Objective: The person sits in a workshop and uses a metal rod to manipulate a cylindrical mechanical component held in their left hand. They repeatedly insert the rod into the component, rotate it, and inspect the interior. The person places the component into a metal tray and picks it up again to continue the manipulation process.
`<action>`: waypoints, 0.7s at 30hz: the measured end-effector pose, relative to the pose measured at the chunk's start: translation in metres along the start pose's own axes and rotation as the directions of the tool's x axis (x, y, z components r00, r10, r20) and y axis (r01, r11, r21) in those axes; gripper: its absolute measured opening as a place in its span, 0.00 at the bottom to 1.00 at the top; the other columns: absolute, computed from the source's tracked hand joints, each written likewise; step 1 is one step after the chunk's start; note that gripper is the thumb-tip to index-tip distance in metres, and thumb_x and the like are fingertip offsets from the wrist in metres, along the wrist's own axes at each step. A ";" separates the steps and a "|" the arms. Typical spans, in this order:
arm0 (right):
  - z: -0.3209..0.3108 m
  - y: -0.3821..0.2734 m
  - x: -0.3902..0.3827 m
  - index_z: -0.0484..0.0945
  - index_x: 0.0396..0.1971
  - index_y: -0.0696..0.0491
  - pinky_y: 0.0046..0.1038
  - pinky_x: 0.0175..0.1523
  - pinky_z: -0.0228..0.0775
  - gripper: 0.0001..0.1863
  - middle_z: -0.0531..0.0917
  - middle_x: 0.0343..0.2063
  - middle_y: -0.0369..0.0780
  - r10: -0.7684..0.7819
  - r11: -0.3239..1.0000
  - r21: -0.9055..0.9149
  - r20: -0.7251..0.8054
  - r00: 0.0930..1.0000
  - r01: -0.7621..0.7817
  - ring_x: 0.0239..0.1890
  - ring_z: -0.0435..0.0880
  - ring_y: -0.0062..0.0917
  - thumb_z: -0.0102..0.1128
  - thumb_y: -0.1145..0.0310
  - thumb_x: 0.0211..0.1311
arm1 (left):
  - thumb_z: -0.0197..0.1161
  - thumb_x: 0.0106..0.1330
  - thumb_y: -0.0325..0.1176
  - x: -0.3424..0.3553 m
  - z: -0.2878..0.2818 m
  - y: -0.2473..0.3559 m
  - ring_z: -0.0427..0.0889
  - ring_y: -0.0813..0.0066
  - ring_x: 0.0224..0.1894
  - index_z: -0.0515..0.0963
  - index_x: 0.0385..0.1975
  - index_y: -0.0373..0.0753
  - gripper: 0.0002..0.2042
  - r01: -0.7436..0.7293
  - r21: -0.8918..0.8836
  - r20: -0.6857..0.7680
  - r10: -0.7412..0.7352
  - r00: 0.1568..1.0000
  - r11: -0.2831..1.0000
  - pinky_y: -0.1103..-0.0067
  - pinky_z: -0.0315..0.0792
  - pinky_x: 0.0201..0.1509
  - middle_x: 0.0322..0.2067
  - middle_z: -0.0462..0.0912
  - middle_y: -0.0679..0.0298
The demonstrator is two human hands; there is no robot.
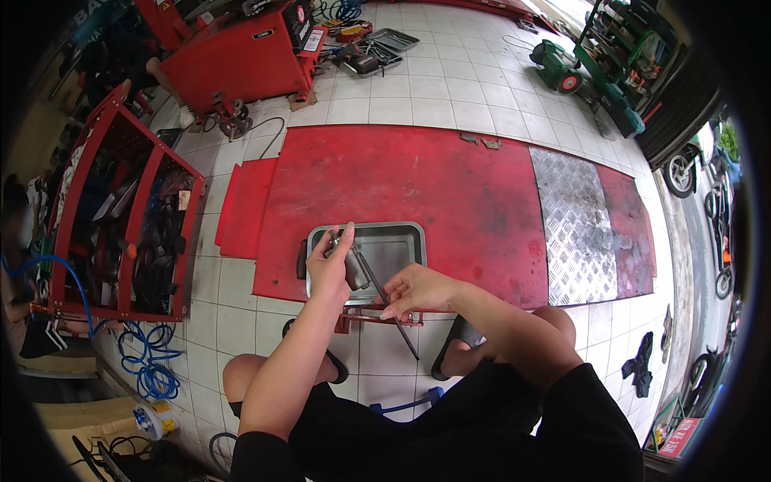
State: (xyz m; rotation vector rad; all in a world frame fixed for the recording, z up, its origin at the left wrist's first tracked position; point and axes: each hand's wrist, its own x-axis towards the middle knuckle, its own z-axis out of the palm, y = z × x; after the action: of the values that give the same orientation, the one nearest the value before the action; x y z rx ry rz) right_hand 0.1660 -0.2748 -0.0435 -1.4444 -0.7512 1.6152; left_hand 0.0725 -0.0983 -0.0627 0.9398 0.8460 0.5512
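Note:
My left hand (329,273) is closed on a small cylindrical metal part (356,269), held over a steel tray (411,234). A thin black hose (408,341) runs from the part down past the tray's near edge toward the floor. My right hand (414,289) is to the right of the part, fingers curled and pinching the hose. The tray sits on a red platform (418,177) in front of me, between my knees and the far floor; my fingers partly hide the part.
A patterned metal plate (578,225) covers the platform's right section. Left are a red tool cart (128,233) and coiled blue hose (148,353). Behind are a red machine (233,68), a seated person (157,76), scattered tools (377,48) and a green machine (554,64). Motorbikes (683,177) stand far right.

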 end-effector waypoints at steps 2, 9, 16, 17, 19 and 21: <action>0.000 -0.002 0.000 0.82 0.40 0.62 0.22 0.33 0.74 0.15 0.81 0.24 0.36 0.001 0.997 -0.082 -0.025 1.000 -0.003 0.24 0.77 0.18 0.72 0.68 0.58 | 0.79 0.55 0.39 -0.001 0.002 0.002 0.72 0.81 0.42 0.79 0.49 0.34 0.26 0.002 -0.012 0.009 -0.002 1.000 1.000 0.83 0.66 0.50 0.38 0.69 0.68; 0.006 -0.006 -0.005 0.80 0.45 0.64 0.24 0.38 0.78 0.18 0.83 0.29 0.39 0.013 0.975 0.221 0.058 0.998 -0.026 0.31 0.82 0.20 0.70 0.68 0.60 | 0.79 0.55 0.39 0.000 0.000 0.001 0.72 0.81 0.42 0.78 0.50 0.33 0.26 0.014 -0.001 -0.002 -0.014 1.000 1.000 0.83 0.67 0.49 0.38 0.70 0.68; -0.002 -0.002 -0.002 0.79 0.47 0.65 0.23 0.36 0.78 0.22 0.84 0.29 0.41 0.062 0.992 0.115 -0.008 0.998 -0.061 0.28 0.83 0.21 0.75 0.72 0.53 | 0.78 0.56 0.37 -0.004 0.004 0.004 0.73 0.82 0.40 0.77 0.50 0.32 0.25 -0.019 -0.004 0.003 0.019 1.000 1.000 0.84 0.68 0.47 0.38 0.72 0.68; -0.003 -0.001 -0.001 0.80 0.45 0.65 0.22 0.34 0.76 0.22 0.84 0.27 0.39 0.043 0.995 0.086 -0.024 0.999 -0.041 0.26 0.82 0.20 0.76 0.71 0.52 | 0.78 0.56 0.37 -0.004 0.004 0.005 0.73 0.82 0.40 0.77 0.50 0.32 0.25 -0.030 -0.001 -0.002 0.030 1.000 1.000 0.84 0.68 0.47 0.37 0.73 0.68; -0.004 0.001 0.000 0.82 0.43 0.64 0.20 0.30 0.72 0.21 0.82 0.24 0.37 0.006 1.000 0.028 -0.056 0.998 -0.004 0.23 0.79 0.17 0.77 0.70 0.51 | 0.78 0.57 0.36 -0.004 0.003 0.007 0.74 0.82 0.40 0.77 0.50 0.31 0.25 -0.052 0.003 -0.012 0.052 0.999 0.999 0.83 0.69 0.46 0.37 0.73 0.68; -0.004 0.004 0.000 0.83 0.40 0.64 0.19 0.28 0.69 0.19 0.81 0.22 0.35 0.012 0.999 0.036 -0.096 0.995 -0.008 0.21 0.76 0.15 0.78 0.70 0.51 | 0.78 0.57 0.37 -0.004 0.004 0.010 0.74 0.82 0.39 0.77 0.51 0.31 0.26 -0.085 0.019 0.002 0.085 0.996 0.996 0.83 0.70 0.45 0.37 0.73 0.68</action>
State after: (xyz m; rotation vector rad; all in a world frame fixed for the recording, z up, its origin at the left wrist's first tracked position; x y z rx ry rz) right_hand 0.1696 -0.2772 -0.0475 -1.4910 -0.6582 1.5474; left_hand 0.0730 -0.0980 -0.0515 0.9969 0.8141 0.6169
